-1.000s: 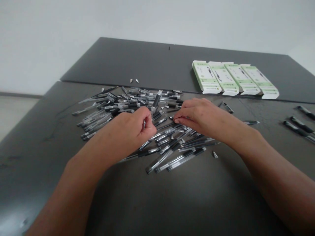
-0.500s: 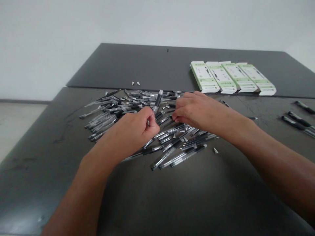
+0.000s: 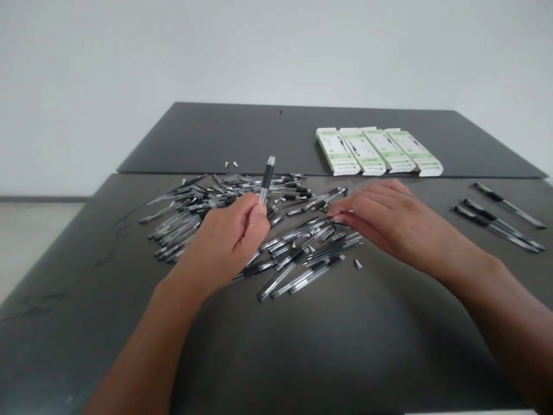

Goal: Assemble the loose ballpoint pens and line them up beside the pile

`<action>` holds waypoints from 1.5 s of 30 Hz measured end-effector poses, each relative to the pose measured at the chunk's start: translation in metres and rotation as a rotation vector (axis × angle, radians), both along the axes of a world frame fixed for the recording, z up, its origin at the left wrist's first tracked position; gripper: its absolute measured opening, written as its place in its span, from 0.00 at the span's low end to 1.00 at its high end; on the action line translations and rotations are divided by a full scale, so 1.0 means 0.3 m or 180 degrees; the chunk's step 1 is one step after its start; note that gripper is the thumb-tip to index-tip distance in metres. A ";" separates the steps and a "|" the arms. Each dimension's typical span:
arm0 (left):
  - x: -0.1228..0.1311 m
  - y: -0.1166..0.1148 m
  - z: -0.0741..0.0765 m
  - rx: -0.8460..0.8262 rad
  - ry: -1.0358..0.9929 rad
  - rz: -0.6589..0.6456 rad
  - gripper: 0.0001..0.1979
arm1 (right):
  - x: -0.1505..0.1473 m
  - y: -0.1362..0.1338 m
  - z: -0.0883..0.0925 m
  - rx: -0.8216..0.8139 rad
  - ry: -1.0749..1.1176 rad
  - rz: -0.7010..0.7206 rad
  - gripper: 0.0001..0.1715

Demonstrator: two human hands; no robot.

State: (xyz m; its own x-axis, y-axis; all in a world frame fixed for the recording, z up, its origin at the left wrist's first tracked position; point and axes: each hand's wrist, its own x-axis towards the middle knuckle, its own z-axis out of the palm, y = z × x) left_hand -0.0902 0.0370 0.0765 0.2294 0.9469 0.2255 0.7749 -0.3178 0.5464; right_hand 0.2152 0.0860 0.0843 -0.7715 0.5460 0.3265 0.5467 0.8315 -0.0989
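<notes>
Left grip closed on pen, axis near upright, leaning right; right grip open over loose pens.

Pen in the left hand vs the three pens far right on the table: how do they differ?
Pose: the pen stands steeply tilted, while the three pens lie flat on the table.
Contact: the left hand grips the pen, but no hand touches the three pens.
Grouping: the pen is alone above the loose pile, while the three pens lie apart from it, side by side.
Shared: clear barrels with black sections.
</notes>
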 end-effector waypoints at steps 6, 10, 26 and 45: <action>0.070 -0.043 0.002 -0.0392 -0.0617 -0.0316 0.19 | 0.014 -0.129 0.012 -0.0110 0.0201 0.0373 0.13; 0.123 -0.074 -0.018 -0.0802 -0.0953 -0.0667 0.20 | -0.004 -0.133 -0.013 -0.0293 0.0472 0.0461 0.14; 0.185 -0.076 -0.060 -0.1694 -0.2549 -0.0051 0.28 | 0.017 -0.156 -0.011 0.0027 0.0657 -0.0018 0.15; 0.224 -0.077 -0.080 -0.1447 -0.2758 -0.0101 0.27 | 0.009 -0.165 -0.030 0.0575 0.1692 -0.1015 0.36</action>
